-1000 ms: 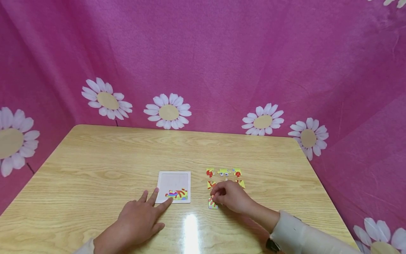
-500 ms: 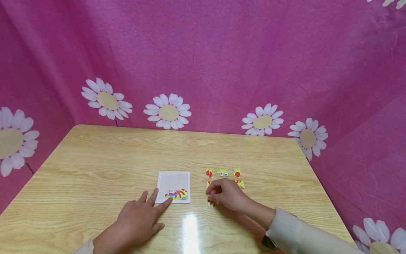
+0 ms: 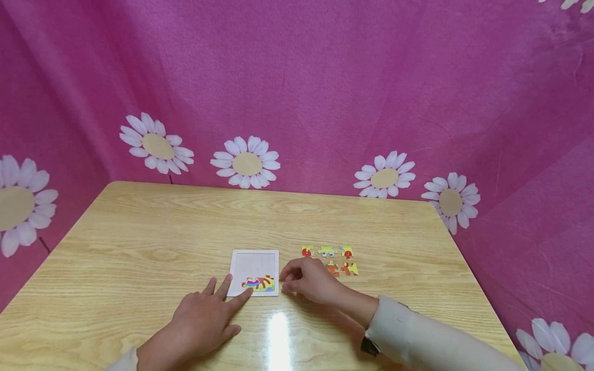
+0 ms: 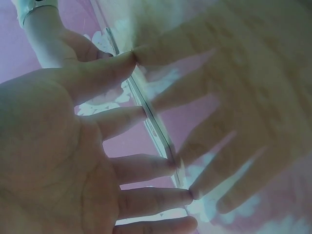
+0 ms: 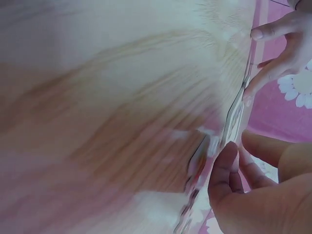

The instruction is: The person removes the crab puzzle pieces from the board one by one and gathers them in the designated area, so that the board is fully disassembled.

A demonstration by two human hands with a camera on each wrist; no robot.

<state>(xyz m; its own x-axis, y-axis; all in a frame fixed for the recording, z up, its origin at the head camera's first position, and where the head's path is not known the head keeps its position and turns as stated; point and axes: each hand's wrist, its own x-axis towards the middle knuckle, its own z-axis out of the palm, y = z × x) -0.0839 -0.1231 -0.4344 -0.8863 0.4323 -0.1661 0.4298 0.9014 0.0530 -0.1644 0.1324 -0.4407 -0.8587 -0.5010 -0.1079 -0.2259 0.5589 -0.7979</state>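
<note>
A white square puzzle tray [image 3: 256,252] lies on the table, with colourful joined puzzle pieces [image 3: 262,284] in its lower right part. My left hand [image 3: 204,317] has its fingers spread, its fingertips touching the tray's left and lower edges. Just right of the tray, my right hand [image 3: 312,278] pinches with thumb and fingers. The puzzle piece it picked up is hidden behind the fingers in the head view. Loose yellow and red puzzle pieces [image 3: 327,251] lie beyond and right of that hand, which covers part of them. In the left wrist view the left palm [image 4: 53,146] shows.
The wood-grain table [image 3: 185,226] is glossy and mirrors the hands in both wrist views. A pink curtain [image 3: 297,93] with white daisies hangs behind and along the sides.
My right hand has picked the nearest loose puzzle piece off the table and moved left to the tray's right side. The left hand and the tray stay put.
</note>
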